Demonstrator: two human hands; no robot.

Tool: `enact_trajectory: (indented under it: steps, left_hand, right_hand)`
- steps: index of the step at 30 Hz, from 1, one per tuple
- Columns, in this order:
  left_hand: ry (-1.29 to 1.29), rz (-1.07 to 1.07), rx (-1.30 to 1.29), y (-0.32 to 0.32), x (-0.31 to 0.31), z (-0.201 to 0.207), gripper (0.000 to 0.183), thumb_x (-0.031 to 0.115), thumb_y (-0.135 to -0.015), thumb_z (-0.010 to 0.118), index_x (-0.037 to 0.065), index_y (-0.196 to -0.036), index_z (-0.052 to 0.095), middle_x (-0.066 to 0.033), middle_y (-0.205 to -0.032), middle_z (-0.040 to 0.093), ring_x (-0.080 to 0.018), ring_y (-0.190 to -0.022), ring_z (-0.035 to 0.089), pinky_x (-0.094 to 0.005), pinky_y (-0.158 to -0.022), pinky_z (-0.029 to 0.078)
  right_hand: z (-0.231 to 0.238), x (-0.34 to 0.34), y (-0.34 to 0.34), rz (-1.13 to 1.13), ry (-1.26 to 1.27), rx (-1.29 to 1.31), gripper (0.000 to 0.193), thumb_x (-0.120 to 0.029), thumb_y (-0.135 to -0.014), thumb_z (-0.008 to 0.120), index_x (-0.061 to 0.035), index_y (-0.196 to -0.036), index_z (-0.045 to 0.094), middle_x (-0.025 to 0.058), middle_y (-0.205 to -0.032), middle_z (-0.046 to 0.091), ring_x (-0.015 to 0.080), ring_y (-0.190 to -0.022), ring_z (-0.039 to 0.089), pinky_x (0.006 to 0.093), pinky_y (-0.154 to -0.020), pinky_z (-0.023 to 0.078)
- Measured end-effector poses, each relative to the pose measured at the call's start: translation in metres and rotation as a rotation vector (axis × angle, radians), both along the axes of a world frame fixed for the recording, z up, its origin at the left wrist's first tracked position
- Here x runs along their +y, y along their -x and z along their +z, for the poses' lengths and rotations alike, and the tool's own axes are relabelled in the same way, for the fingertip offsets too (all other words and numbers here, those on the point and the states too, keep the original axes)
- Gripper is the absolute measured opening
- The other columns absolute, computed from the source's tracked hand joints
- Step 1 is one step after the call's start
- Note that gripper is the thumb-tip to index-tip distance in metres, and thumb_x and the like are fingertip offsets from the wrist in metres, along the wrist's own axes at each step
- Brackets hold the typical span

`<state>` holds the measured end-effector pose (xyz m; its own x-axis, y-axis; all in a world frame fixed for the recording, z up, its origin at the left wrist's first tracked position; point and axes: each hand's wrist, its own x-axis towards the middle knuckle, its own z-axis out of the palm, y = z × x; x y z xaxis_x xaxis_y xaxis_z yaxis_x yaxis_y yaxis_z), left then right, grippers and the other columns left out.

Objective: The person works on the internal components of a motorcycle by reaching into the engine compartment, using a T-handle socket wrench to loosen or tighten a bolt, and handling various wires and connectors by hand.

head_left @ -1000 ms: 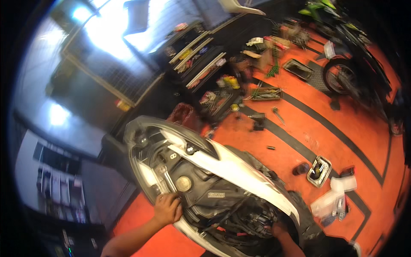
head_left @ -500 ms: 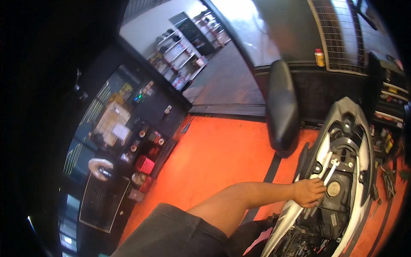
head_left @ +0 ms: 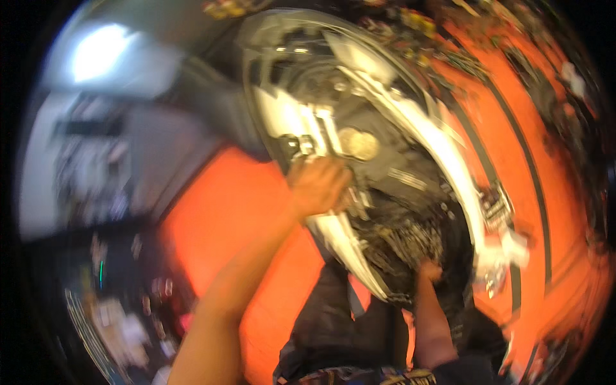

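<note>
The picture is smeared by motion. My left hand [head_left: 319, 185] is closed over the left edge of a scooter body [head_left: 471, 215] with its seat off. From its fingers a silvery open-end wrench [head_left: 329, 128] points up toward the tail. Beside the wrench is a round pale cap [head_left: 359, 144] on the dark inner part. Nearer to me, my right hand [head_left: 428, 271] is low at the front of the opening, by a tangle of dark parts [head_left: 407, 242]. Its fingers are blurred and partly hidden, so what they hold does not show.
Orange floor [head_left: 212, 218] with dark stripes lies on both sides of the scooter. To the right are a whitish crumpled item [head_left: 504, 253] and scattered parts. A dark blurred seat shape [head_left: 218, 102] stands at the upper left. Cluttered shelving [head_left: 122, 321] fills the lower left.
My view has swung right and down, so the scooter now sits mid-picture. My right hand has come into view. My left hand still has the wrench.
</note>
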<state>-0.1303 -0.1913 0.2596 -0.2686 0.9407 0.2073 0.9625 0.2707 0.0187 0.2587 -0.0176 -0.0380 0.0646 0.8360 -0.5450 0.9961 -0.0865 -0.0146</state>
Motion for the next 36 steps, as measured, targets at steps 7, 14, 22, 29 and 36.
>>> enact_trajectory:
  steps: [7,14,22,29,36]
  left_hand:
    - [0.148,0.028,0.149,0.005,0.002,0.010,0.028,0.023,-0.095,0.049,0.004,-0.109,0.065,-0.0164,-0.125,0.061,-0.0372,-0.112,0.058,-0.0465,-0.096,0.041]
    - [0.229,0.054,0.215,0.012,-0.009,-0.004,0.038,0.027,-0.100,0.042,-0.002,-0.117,0.062,-0.0222,-0.130,0.058,-0.0429,-0.118,0.054,-0.0512,-0.101,0.039]
    - [0.230,0.001,0.284,0.026,-0.017,-0.007,0.050,0.034,-0.106,0.033,-0.005,-0.123,0.059,-0.0272,-0.134,0.054,-0.0476,-0.122,0.050,-0.0560,-0.105,0.036]
    - [0.258,0.014,0.296,0.023,-0.014,-0.002,0.052,0.036,-0.106,0.031,-0.005,-0.123,0.058,-0.0248,-0.132,0.055,-0.0459,-0.122,0.050,-0.0544,-0.103,0.038]
    - [0.240,0.020,0.308,0.030,-0.018,-0.012,0.052,0.034,-0.106,0.031,-0.006,-0.128,0.057,-0.0241,-0.137,0.054,-0.0444,-0.125,0.049,-0.0560,-0.108,0.034]
  right_hand:
    - [-0.003,-0.041,0.017,-0.422,-0.323,0.434,0.036,-0.021,-0.076,0.086,0.0022,-0.101,0.076,0.0231,-0.092,0.075,0.0365,-0.089,0.073,0.0430,-0.085,0.055]
    - [0.017,-0.031,0.028,-0.698,-0.163,0.541,0.035,-0.035,-0.081,0.082,-0.0017,-0.092,0.077,0.0199,-0.090,0.074,0.0416,-0.086,0.071,0.0469,-0.077,0.055]
    - [0.008,-0.033,0.027,-0.600,-0.211,0.493,0.045,-0.039,-0.084,0.081,0.0050,-0.082,0.070,0.0274,-0.082,0.069,0.0438,-0.081,0.070,0.0510,-0.073,0.055]
    - [0.013,-0.023,0.026,-0.806,-0.038,0.631,0.035,-0.032,-0.087,0.079,0.0026,-0.087,0.075,0.0241,-0.079,0.071,0.0380,-0.078,0.073,0.0440,-0.072,0.056]
    - [0.033,-0.007,0.021,-0.606,0.220,0.503,0.035,-0.031,-0.091,0.075,0.0040,-0.086,0.071,0.0239,-0.083,0.071,0.0372,-0.080,0.072,0.0467,-0.070,0.058]
